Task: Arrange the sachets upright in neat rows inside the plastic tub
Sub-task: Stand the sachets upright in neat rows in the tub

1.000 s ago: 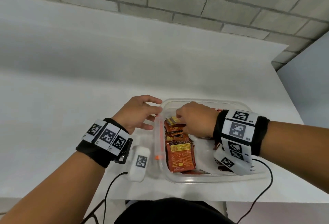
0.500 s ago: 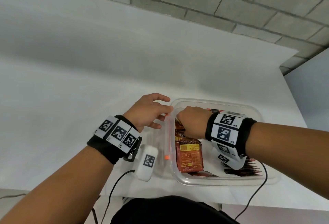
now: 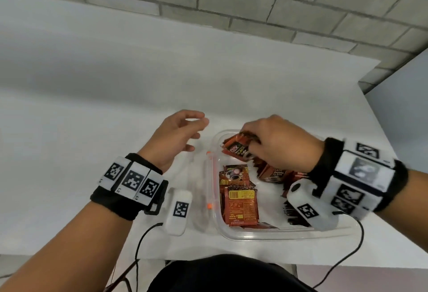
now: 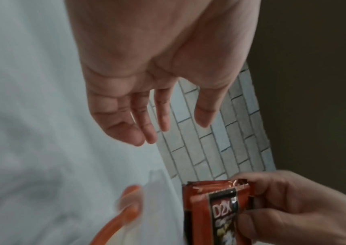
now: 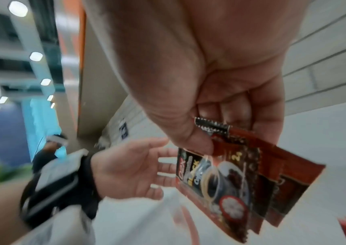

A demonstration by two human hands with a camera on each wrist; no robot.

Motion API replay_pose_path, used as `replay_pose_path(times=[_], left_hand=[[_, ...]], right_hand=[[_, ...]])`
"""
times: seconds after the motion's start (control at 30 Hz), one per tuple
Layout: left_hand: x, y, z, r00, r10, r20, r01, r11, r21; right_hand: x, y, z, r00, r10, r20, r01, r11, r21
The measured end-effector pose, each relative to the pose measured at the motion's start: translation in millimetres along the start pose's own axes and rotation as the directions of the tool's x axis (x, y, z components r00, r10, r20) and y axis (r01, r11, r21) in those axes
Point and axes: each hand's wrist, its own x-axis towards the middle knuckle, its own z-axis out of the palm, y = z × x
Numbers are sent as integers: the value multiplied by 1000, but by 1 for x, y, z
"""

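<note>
A clear plastic tub (image 3: 273, 236) with a rounded rim stands on the white table (image 3: 115, 106), close to its near edge and towards its right side. The right hand (image 3: 275, 143) is raised over the far part of the tub, thumb and fingers pinching the top edges of a small fanned bunch of red-brown coffee sachets (image 5: 245, 185); the front sachet bears dark printing with a coffee cup, and the right wrist view shows at least three sachets overlapping. The bunch hangs tilted, clear of the tub floor. The left hand (image 3: 178, 138) hovers over the table just beyond the tub's left wall, palm turned towards the right hand, fingers spread and relaxed, holding nothing. Inside the tub, a row of red and orange sachets (image 3: 240, 201) leans along the left wall, the nearest one showing its yellow-labelled back face. Further loose sachets (image 3: 273, 173) lie in a heap nearer the middle, partly hidden under the right wrist. A clear lid with orange clips (image 3: 209, 182) lies against the tub's left side. Both wrists carry black bands with white marker blocks (image 3: 132, 179), and black cables (image 3: 141, 243) trail off the near table edge.
</note>
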Motion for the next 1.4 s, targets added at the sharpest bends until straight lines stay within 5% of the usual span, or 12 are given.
replay_pose_path(times=[0.1,0.17,0.27,0.33,0.4,0.5,0.63,0.73,0.87,1.4], left_hand=[[-12,23,1,994,106,36,-101,988,-119],[-18,33,10,979,136,153,-106,976,-193],[-23,37,31,927,114,357,1,952,-305],[-28,37,46,895,90,437,75,935,-347],[-33,40,56,898,39,439,149,911,-386],[-33,36,58,904,-14,427,182,917,-355],[-32,27,46,952,-29,306,134,935,-329],[-31,22,36,968,-17,249,119,908,-402],[-33,19,35,967,-1,255,108,906,-409],[-28,15,31,980,31,198,48,924,-380]], right_hand=[[-12,8,-24,991,41,-128,4,941,338],[-17,8,-33,987,49,-156,55,799,599],[-20,0,-32,988,14,-151,112,600,792],[-20,-3,-24,989,-1,-149,125,547,827],[-18,-2,-16,986,13,-168,126,605,786],[-19,9,-5,956,21,-293,140,845,516],[-26,24,19,904,154,-400,78,858,508],[-25,33,37,984,132,-117,-82,930,357],[-16,31,46,981,30,190,-62,985,162],[-8,14,49,898,-184,399,146,981,124]])
